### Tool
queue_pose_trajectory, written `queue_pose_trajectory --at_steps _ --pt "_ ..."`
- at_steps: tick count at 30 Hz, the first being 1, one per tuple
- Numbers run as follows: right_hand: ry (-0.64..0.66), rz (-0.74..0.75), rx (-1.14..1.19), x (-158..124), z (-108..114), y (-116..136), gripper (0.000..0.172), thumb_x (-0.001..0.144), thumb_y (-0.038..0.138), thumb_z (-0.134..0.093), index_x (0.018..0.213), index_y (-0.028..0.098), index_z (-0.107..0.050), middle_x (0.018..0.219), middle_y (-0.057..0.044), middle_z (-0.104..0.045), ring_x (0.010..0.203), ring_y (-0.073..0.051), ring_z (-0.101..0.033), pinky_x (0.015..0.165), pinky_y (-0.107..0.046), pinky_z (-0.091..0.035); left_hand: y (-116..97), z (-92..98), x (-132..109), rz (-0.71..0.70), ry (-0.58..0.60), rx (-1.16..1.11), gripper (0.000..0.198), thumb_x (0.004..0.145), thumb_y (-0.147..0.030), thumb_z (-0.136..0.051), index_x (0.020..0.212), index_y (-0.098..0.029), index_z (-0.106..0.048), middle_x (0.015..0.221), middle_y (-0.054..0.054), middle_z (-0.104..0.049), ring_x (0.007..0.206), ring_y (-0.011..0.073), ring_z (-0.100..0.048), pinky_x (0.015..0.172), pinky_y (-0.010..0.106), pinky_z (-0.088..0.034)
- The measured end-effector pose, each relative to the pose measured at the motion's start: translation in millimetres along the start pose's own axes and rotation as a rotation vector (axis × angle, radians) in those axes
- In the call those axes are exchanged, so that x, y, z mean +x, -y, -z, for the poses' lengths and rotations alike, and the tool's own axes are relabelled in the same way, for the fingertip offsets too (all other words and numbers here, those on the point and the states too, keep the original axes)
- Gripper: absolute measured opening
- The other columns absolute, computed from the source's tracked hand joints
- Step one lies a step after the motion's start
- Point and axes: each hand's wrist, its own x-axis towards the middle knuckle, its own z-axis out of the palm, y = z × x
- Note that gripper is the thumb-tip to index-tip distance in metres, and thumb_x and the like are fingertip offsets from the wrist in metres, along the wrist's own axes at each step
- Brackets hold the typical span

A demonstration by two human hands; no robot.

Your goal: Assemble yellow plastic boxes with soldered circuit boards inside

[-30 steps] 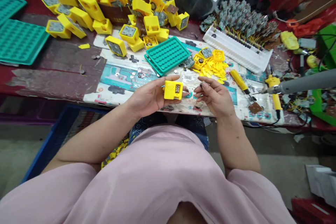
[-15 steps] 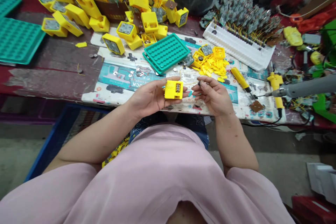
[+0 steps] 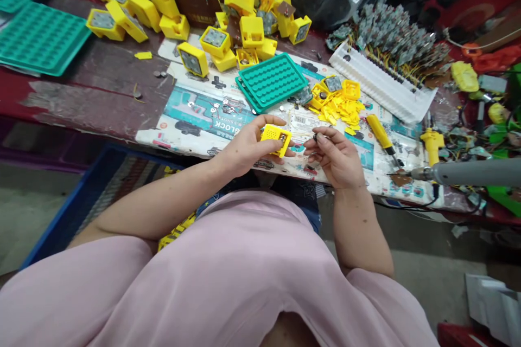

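Observation:
My left hand grips a small yellow plastic box just above the near edge of the table, tilted toward my right hand. My right hand is right beside it, fingers curled and pinched on a tiny dark part that I cannot make out. Both hands hover over the printed cardboard sheet. A heap of small yellow plastic pieces lies just beyond my right hand, and a green dimpled tray lies beyond my left.
Many yellow boxes pile up at the back left beside more green trays. A white rack of wired circuit boards stands back right. A yellow-handled screwdriver, a soldering iron and a grey tool lie right. A blue crate sits below.
My left hand has tilted the yellow box over toward my right hand. The view has shifted, so the table contents appear further right.

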Motion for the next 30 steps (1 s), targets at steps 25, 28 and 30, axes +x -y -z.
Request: queue_pose_trajectory --at_steps 25,28,30 --pt "0.001 0.0 -0.013 -3.0 -2.3 -2.7 0.045 0.067 0.052 -0.084 0.098 0.026 -0.065 0.074 0.005 -0.073 0.063 -0.01 -0.068 0.052 -0.018 -0.053 2.9 -5.6 -5.2 -0.034 -0.073 0.134 0.042 0.062 -0.017 -0.074 0.099 -0.019 -0.053 0.08 0.001 -0.072 0.07 0.0198 -0.075 0.053 0.023 -0.056" --pt "0.001 -0.011 0.017 -3.9 -4.2 -2.1 0.045 0.065 0.051 -0.086 0.097 0.026 -0.066 0.074 0.005 -0.074 0.062 -0.009 -0.068 0.051 -0.017 -0.052 3.0 -5.1 -6.1 -0.04 -0.059 0.125 0.042 0.062 -0.017 -0.074 0.098 -0.018 -0.053 0.082 0.002 -0.073 0.071 0.0197 -0.075 0.054 0.022 -0.056" --pt "0.0 -0.012 0.037 -4.6 -5.4 -1.6 0.044 0.065 0.049 -0.087 0.096 0.025 -0.066 0.074 0.005 -0.074 0.061 -0.008 -0.068 0.051 -0.016 -0.052 3.0 -4.7 -6.5 -0.043 -0.058 0.121 0.042 0.062 -0.018 -0.074 0.098 -0.018 -0.052 0.082 0.002 -0.073 0.072 0.0198 -0.075 0.054 0.021 -0.055"
